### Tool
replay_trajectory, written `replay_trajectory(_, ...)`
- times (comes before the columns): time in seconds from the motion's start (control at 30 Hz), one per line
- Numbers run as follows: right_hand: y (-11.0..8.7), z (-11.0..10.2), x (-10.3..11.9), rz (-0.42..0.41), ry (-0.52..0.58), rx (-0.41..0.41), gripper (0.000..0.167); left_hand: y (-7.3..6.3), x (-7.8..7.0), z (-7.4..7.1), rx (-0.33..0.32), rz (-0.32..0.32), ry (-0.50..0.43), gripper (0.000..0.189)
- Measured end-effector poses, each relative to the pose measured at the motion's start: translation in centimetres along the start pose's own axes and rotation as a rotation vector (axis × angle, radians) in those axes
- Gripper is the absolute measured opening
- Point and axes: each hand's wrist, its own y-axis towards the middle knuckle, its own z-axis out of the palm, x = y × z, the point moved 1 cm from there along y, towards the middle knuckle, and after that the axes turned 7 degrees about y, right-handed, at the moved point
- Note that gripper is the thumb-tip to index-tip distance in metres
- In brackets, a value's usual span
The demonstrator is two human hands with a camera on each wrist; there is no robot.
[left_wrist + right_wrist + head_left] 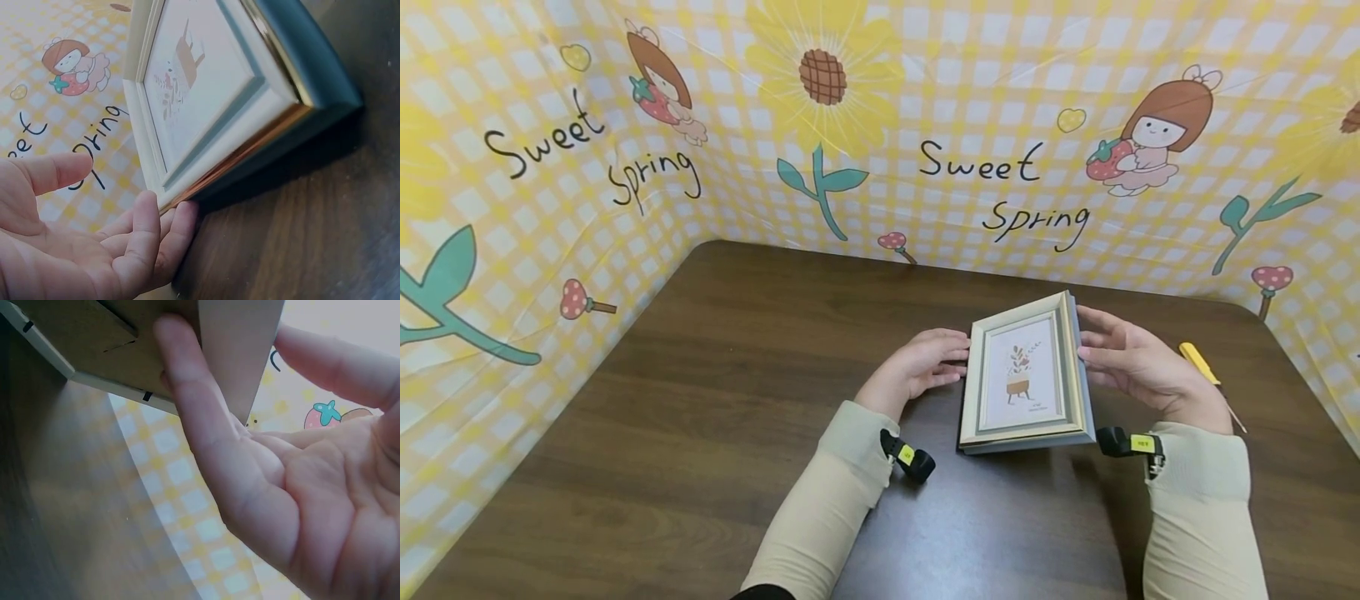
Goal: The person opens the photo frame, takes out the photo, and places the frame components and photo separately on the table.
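Note:
A cream picture frame point(976, 392) with a potted-plant print point(1018, 375) stands tilted over the table, its front toward the head camera. My left hand point(925, 362) is at its left side; in the left wrist view the fingertips point(182, 215) meet the frame's edge and the thumb stays apart. My right hand point(1131, 358) holds the opposite side. The right wrist view shows a finger point(181, 350) against the brown backing board point(81, 344), with the thumb point(331, 362) by the frame's outer edge. Some right fingertips are hidden behind the frame.
A yellow-handled screwdriver point(1198, 362) lies on the dark wooden table point(700, 433) just beyond my right wrist. Yellow checked cloth point(880, 192) with printed flowers and lettering walls in the back and both sides.

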Motion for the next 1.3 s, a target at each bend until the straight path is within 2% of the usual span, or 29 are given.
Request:
replay_trajectory(0.2,0.2,0.0,-0.2,0.008,0.038,-0.017,0.093,0.0,0.0,-0.1,-0.020,-0.026,0.028,0.046)
replay_trajectory(0.37,0.3,0.0,-0.4,0.007,0.039,-0.016,0.093,0.1,0.0,-0.1,-0.033,-0.038,0.047,0.048)
replay_trajectory(0.77,0.5,-0.9,-1.4,0.006,0.080,0.036,0.092,-0.1,-0.1,-0.5,-0.066,-0.029,0.100,0.041)
replay_trajectory(1.03,0.7,-1.5,-2.1,0.021,0.096,0.077,0.092,-0.1,0.0,-0.7,-0.079,-0.020,0.100,0.039)
replay_trajectory(1.3,1.0,-2.1,-2.9,0.063,0.053,0.037,0.093,-0.1,0.0,-0.5,-0.087,-0.009,0.092,0.042)
